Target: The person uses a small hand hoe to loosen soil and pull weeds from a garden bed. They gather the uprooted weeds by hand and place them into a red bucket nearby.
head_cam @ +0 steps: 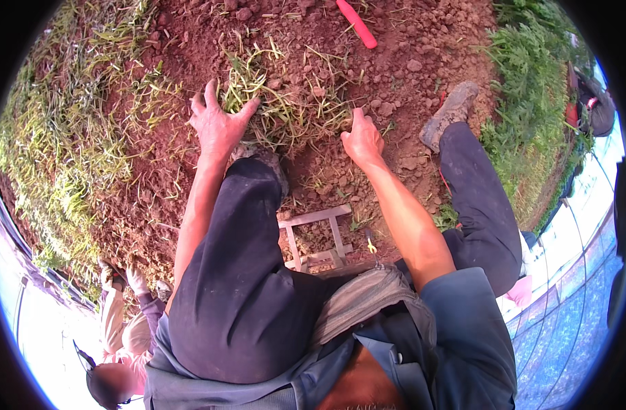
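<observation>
Cut green plant stalks with thin roots (292, 113) lie in a loose heap on reddish-brown soil before me. My left hand (220, 123) is at the heap's left end, fingers spread, its thumb against the stalks. At the right end, my right hand (363, 136) has its index finger extended and the other fingers curled; whether it pinches any stalk cannot be told. A red handle-like object (358, 24) lies on the soil above the heap, its far end cut off by the view.
Between my legs stands a low wooden stool frame (315, 218). My shoe (448, 113) rests on soil at right. Leafy green plants (523, 113) grow beyond it. Cut stalks (72, 128) cover the left ground. Another person (125, 333) is at lower left; a dark object is at far right.
</observation>
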### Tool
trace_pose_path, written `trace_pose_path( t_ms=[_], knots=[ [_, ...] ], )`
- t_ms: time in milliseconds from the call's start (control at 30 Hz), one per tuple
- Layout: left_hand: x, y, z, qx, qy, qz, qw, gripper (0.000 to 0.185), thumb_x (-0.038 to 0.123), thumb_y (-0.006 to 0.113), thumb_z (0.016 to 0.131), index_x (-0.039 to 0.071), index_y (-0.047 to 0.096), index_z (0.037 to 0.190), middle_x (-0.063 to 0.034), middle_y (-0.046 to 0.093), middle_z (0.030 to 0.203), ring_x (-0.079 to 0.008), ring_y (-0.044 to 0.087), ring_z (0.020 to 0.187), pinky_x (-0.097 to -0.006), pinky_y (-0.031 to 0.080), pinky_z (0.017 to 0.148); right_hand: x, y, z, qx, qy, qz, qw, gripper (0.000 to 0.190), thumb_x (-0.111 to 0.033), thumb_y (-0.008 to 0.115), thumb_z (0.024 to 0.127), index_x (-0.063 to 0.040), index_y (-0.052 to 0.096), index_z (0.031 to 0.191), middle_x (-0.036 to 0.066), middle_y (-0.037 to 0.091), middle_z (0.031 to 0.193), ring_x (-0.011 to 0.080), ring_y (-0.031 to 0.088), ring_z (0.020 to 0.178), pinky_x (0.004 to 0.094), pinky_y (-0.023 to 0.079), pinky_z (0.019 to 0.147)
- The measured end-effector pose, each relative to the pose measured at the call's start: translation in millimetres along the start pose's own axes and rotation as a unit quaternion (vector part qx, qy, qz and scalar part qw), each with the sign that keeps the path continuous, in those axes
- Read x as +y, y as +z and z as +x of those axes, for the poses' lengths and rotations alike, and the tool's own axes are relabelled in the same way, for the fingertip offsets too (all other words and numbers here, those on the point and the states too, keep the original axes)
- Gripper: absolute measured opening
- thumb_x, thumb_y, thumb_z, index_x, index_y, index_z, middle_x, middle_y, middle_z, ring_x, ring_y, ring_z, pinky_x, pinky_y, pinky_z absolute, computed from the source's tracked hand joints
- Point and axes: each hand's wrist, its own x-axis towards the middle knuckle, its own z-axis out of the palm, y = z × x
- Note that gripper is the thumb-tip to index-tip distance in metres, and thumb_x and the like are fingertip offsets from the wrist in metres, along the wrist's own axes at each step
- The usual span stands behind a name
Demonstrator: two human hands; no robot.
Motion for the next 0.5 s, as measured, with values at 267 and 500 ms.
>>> trace_pose_path(
  t_ms=[267, 500],
  knots=[
    [10.3, -5.3, -11.0, 0.038, 0.169, -0.102, 0.979, 0.086, 0.039, 0.088, 0.075, 0.007, 0.052, 0.147, -0.0215, 0.051, 0.144, -0.0399, 0.048, 0.136, -0.0511, 0.041, 0.112, -36.8, 9.5, -12.2, 0.031, -0.013, 0.184, 0.982, 0.078, -0.022, 0.073, 0.081, -0.004, 0.040, 0.149, 0.027, 0.052, 0.138, 0.0393, 0.055, 0.129, 0.0465, 0.044, 0.112],
    [29.2, 11.8, -9.0, -0.067, 0.030, 0.019, 0.997, 0.096, 0.070, 0.074, 0.080, 0.018, 0.043, 0.155, -0.0321, 0.034, 0.156, -0.0568, 0.036, 0.139, -0.0662, 0.039, 0.110, -73.8, 27.8, -13.6, 0.004, 0.075, 0.298, 0.952, 0.094, -0.031, 0.074, 0.081, -0.021, 0.029, 0.163, 0.024, 0.031, 0.151, 0.0366, 0.044, 0.137, 0.0467, 0.040, 0.115]
  ],
)
